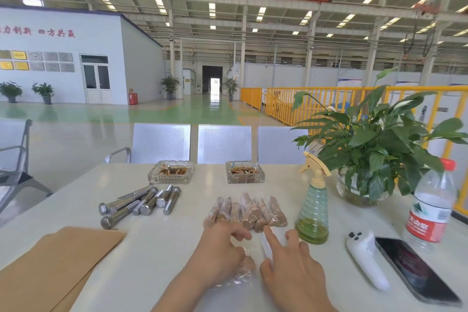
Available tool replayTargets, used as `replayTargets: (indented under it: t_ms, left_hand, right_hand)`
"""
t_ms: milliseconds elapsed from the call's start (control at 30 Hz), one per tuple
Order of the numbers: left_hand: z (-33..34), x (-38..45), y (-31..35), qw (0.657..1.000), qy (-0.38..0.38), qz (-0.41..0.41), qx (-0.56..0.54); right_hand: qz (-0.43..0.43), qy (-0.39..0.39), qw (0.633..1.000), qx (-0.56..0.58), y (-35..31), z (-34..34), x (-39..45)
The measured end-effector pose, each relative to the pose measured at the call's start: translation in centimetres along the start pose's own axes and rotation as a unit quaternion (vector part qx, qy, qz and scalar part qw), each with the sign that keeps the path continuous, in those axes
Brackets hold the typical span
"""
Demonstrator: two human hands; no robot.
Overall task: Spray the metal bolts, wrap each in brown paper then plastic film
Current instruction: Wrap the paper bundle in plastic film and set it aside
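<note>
Here, the head camera looked down over a white table point(157, 248) in a large factory hall. Near the front edge, the left hand point(217, 253) curled over a bolt wrapped in brown paper point(248, 265), holding it down on crinkled plastic film point(236, 278); the hand hid most of the bundle, so only one end showed. The right hand point(293, 268) lay just beside it, fingers mostly straight, index finger pointing forward and resting on a white roll of film point(268, 246); whether the thumb gripped that roll could not be made out.

Beyond the hands lay a row of finished wrapped bolts point(247, 210), side by side. To their left sat a loose pile of bare metal bolts point(141, 201). Brown paper sheets point(48, 266) lay at the near left, cut off by the frame. A green spray bottle point(312, 213) stood right of the wrapped row, with a potted plant point(372, 149) behind it. Further right were a water bottle point(430, 205), a dark phone point(415, 268) and a blurred white device point(364, 256). Two glass ashtrays point(170, 172) sat further back.
</note>
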State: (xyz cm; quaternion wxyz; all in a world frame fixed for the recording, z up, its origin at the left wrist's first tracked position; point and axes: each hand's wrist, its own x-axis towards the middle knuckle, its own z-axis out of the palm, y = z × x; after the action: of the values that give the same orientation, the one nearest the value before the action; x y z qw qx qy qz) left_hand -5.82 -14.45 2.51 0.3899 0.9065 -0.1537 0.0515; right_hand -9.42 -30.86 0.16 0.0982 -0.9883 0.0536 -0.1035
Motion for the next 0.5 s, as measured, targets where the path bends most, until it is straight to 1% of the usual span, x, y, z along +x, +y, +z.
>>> replayTargets:
  t_ms: [100, 133, 200, 267, 400, 500]
  left_hand:
    - [-1.1, -0.3, -0.5, 0.99, -0.026, 0.073, 0.117]
    - [-1.6, -0.6, -0.8, 0.983, -0.042, 0.08, 0.16]
    - [-2.5, -1.0, -1.4, 0.97, -0.076, 0.065, 0.221]
    - [-3.0, -1.4, -1.8, 0.961, -0.093, 0.055, 0.253]
    - [-2.0, -1.9, -2.8, 0.943, -0.116, 0.089, 0.298]
    - [-0.6, -1.8, -3.8, 0.935, -0.102, 0.098, 0.326]
  right_hand:
    - [-0.01, -0.005, 1.0, -0.017, 0.1, 0.0, 0.0]
    - [-0.014, -0.005, 1.0, -0.023, 0.1, 0.0, 0.1]
    - [-0.018, -0.005, 0.999, -0.027, 0.1, 0.1, 0.2]
    - [-0.019, -0.003, 1.0, -0.025, 0.2, 0.1, 0.2]
    - [-0.023, 0.007, 1.0, -0.003, 0.6, 0.0, -0.2]
    - [-0.045, 0.027, 0.999, 0.006, 1.1, -0.1, -0.5]
